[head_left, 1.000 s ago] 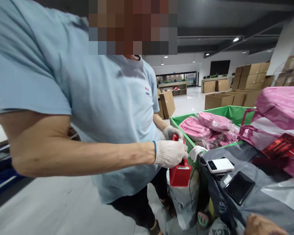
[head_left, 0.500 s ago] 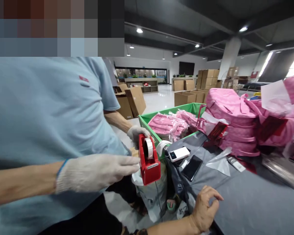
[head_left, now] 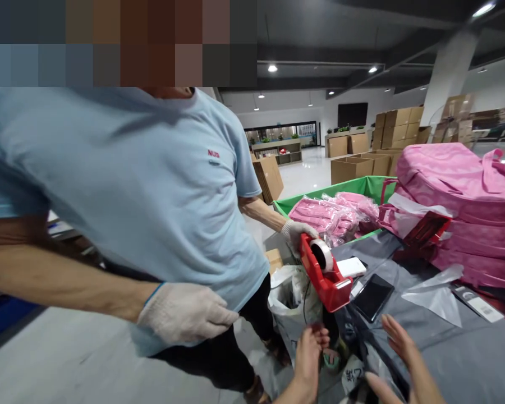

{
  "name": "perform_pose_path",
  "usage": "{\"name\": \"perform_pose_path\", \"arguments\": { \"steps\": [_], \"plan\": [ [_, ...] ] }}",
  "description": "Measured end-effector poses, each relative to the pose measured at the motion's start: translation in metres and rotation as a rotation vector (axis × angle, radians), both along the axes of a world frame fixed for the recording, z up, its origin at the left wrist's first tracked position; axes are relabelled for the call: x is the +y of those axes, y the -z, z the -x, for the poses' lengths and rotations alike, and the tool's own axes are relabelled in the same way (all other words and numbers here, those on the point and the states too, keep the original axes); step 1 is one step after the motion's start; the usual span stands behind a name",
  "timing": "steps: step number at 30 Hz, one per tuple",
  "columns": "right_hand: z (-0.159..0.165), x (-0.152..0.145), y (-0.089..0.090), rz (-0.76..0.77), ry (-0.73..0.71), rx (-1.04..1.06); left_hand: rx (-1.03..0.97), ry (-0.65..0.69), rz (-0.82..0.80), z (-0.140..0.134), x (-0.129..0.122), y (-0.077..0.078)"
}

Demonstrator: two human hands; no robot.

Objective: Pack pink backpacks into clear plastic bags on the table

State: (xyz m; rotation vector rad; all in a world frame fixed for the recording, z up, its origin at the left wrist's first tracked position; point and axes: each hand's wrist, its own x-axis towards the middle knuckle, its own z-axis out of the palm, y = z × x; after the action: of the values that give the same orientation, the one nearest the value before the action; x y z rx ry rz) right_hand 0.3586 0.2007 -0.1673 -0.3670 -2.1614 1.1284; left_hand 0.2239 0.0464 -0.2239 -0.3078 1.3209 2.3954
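My left hand (head_left: 308, 359) is at the lower middle, just below the red tape dispenser (head_left: 326, 275) and apart from it. Its fingers point up, slightly bent, and it holds nothing. My right hand (head_left: 410, 359) is over the near edge of the grey-covered table (head_left: 458, 348), thumb and fingers spread, nothing in it. A co-worker's white-gloved hand (head_left: 297, 233) grips the far end of the dispenser, which carries a roll of tape (head_left: 322, 255). The co-worker's other gloved hand (head_left: 189, 314) hangs free to the left. A black phone (head_left: 373, 297) lies near my right hand.
Pink backpacks (head_left: 458, 196) are stacked at the right, beside a plastic scrap (head_left: 435, 294) and a white tag (head_left: 483, 306). A green-edged bin (head_left: 336, 186) holds bagged pink items. A white sack (head_left: 292, 303) stands on the floor. A white power bank (head_left: 351, 266) lies behind the phone.
My left hand has moved left off the table edge to below the dispenser. My right hand has come into view. The co-worker's free hand has drawn away from the dispenser, and the view has turned left.
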Motion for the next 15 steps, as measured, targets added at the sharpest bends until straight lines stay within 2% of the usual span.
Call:
{"name": "perform_pose_path", "arguments": {
  "steps": [2,3,6,8,11,15],
  "plan": [
    [0.038,-0.008,-0.001,0.039,-0.006,-0.050,0.012,-0.119,-0.038,0.022,-0.012,-0.015],
    [0.058,-0.012,-0.004,0.073,0.026,-0.062,0.029,-0.126,-0.057,0.032,-0.012,-0.024],
    [0.108,-0.019,-0.016,0.223,0.149,-0.006,0.131,0.041,-0.146,0.053,0.002,-0.051],
    [0.124,-0.020,-0.024,0.310,0.192,0.051,0.178,0.187,-0.225,0.060,0.018,-0.066],
    [0.120,-0.019,-0.030,0.355,0.281,0.104,0.151,0.322,-0.312,0.054,0.037,-0.085],
    [0.076,-0.019,-0.033,0.283,0.362,0.116,0.126,0.384,-0.354,0.024,0.043,-0.099]
  ]
}}
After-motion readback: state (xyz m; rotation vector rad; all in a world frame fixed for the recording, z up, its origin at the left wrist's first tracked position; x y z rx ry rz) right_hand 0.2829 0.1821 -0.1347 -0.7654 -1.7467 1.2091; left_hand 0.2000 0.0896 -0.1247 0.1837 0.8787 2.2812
